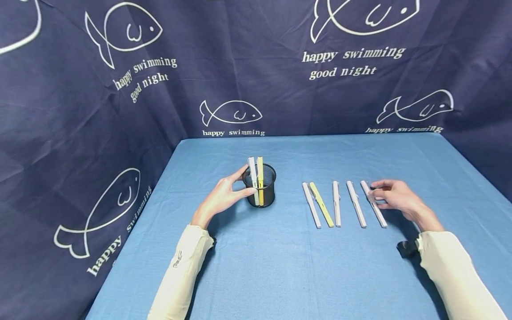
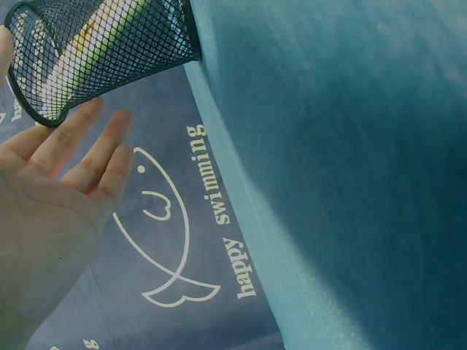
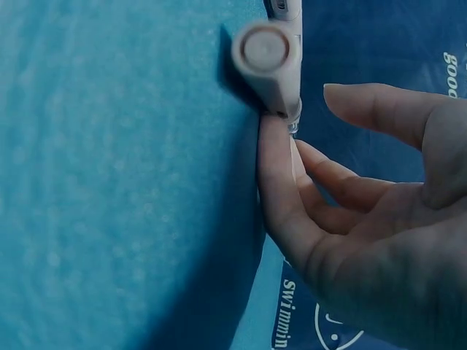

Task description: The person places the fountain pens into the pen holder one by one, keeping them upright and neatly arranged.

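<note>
My left hand (image 1: 224, 193) holds a black mesh pen cup (image 1: 269, 195) from its left side, thumb in front and a finger at the far rim. A white pen (image 1: 252, 166) and a yellow pen (image 1: 260, 166) stand in the cup. On the right, my right hand (image 1: 398, 198) is at the rightmost pale pen (image 1: 378, 211), which lies on the cloth. In the right wrist view one finger (image 3: 281, 182) meets that pen (image 3: 273, 65) from the side, while another digit stays apart from it.
To the left of that pen lie more pens: a pale pen (image 1: 356, 204), another pale pen (image 1: 336, 204), a yellow pen (image 1: 322, 205) and a pale pen (image 1: 312, 206) close beside it. A blue cloth (image 1: 280, 266) covers the table. Dark curtains (image 1: 280, 89) with fish prints hang behind and at the sides.
</note>
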`<state>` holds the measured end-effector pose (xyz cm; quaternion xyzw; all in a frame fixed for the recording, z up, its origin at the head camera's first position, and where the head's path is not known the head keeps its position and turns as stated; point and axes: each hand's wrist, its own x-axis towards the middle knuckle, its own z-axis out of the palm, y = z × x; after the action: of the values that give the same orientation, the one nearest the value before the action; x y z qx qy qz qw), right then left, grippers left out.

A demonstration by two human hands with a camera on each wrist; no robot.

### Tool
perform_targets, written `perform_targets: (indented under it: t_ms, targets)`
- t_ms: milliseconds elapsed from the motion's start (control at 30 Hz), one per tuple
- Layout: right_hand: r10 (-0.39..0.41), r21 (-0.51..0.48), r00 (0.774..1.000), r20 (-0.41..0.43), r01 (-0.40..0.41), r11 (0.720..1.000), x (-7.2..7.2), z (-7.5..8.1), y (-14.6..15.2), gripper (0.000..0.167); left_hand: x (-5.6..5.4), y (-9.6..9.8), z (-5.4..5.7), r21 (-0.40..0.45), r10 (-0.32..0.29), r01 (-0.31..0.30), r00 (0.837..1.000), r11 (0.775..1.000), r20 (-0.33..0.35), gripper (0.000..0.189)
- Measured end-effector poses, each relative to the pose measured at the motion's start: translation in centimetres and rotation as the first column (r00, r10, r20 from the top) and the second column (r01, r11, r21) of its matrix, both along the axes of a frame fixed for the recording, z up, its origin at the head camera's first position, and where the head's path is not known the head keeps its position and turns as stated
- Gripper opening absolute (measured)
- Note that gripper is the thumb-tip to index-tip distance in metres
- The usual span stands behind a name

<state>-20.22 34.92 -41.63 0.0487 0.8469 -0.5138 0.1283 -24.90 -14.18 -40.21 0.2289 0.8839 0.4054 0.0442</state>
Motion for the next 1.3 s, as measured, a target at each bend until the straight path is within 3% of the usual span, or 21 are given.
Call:
perform_targets:
  t_ms: [500, 1300]
  targets:
    - [0.04, 0.045, 0.999, 0.007, -0.04, 0.998, -0.19, 0.22, -0.51, 0.056, -0.19, 0.05, 0.29, 0.003, -0.002, 0.002, 1.0, 1.0, 0.0, 0.086]
    - [0.032, 0.102, 0.999, 0.037, -0.036, 0.994, -0.74, 0.31, -0.7, 0.059, 0.09, -0.01, 0.5, -0.001, 0.007, -0.007, 1.0, 1.0, 0.024, 0.085]
